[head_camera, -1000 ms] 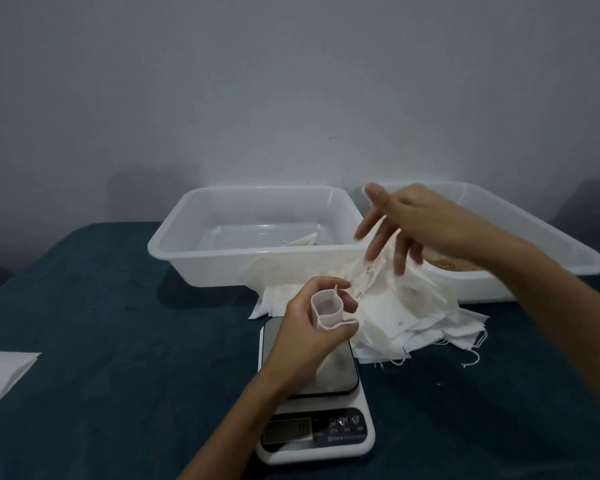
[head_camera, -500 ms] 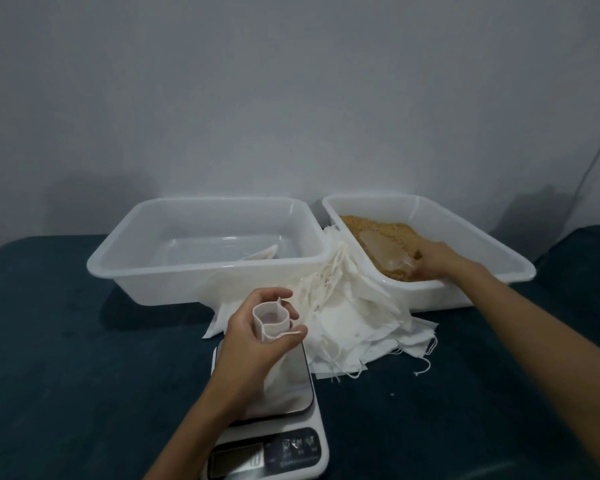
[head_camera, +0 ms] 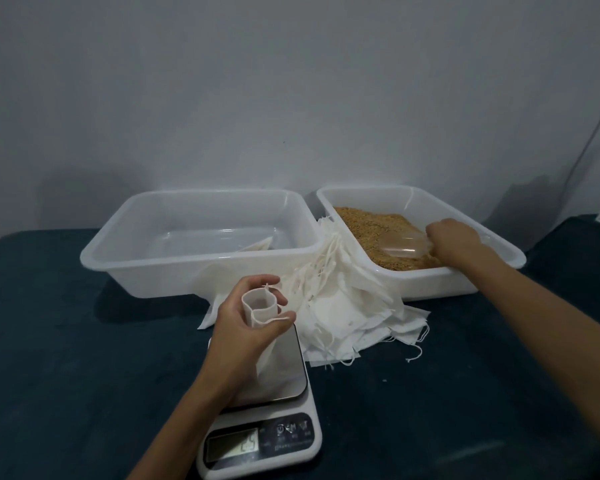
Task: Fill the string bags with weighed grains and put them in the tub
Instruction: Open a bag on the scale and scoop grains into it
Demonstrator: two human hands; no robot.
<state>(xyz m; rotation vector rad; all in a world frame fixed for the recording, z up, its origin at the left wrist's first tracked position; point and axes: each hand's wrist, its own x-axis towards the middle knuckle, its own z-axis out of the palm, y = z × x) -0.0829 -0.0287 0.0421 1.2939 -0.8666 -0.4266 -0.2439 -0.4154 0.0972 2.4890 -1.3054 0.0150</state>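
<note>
My left hand [head_camera: 245, 327] holds a white string bag [head_camera: 260, 308] upright over the plate of the white kitchen scale [head_camera: 284, 368], its mouth held open between thumb and fingers. My right hand [head_camera: 454, 242] is inside the right tub [head_camera: 430, 278], gripping the handle of a clear plastic scoop [head_camera: 400, 245] that lies in the brown grains [head_camera: 364, 223]. The left tub [head_camera: 201, 268] stands beside it and holds one flat white bag [head_camera: 257, 245]. A heap of empty string bags [head_camera: 347, 306] lies between the tubs and the scale.
Everything stands on a dark teal cloth-covered table [head_camera: 84, 358] against a plain grey wall. The scale's display [head_camera: 232, 446] faces me at the front edge. A thin cable [head_camera: 589, 140] hangs down the wall at the far right.
My right hand left the bag heap, reached into the grain tub and took hold of the scoop. The left hand keeps the open bag over the scale. The camera view shifted right.
</note>
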